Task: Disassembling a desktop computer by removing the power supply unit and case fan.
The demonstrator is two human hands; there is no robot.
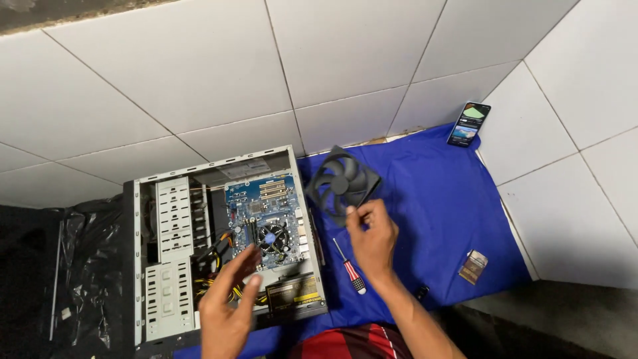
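— What's the right hand (372, 236) got?

— A black case fan (342, 184), square frame, held up by its lower edge just right of centre in the frame. Thumb and fingertips pinch the rim; the other fingers curl loosely behind it. The fan is tilted, its blades facing the camera, and it hangs over the blue cloth (438, 199).

— And the left hand (229, 306)?

— Low in the frame, left of centre, open with fingers stretched flat and slightly spread — it grips nothing. It hovers over the lower edge of the open computer case (149, 266), its fingertips pointing toward the motherboard (266, 206) (whether they touch anything, I cannot tell).

— What's inside the case?

— A blue board with a round cooler fan (272, 236) in the middle, yellow and black cables (222, 282) at the lower left, and grey drive bays along the left side.

— Anything else lying about?

— A red-and-white-handled screwdriver (350, 267) on the cloth, just beside the right wrist. A phone (468, 123) with a lit screen sits at the cloth's upper right corner, on the white tiles, and a small brown packet (473, 266) lies at the cloth's right edge. Black plastic sheeting (80, 266) fills the lower left.
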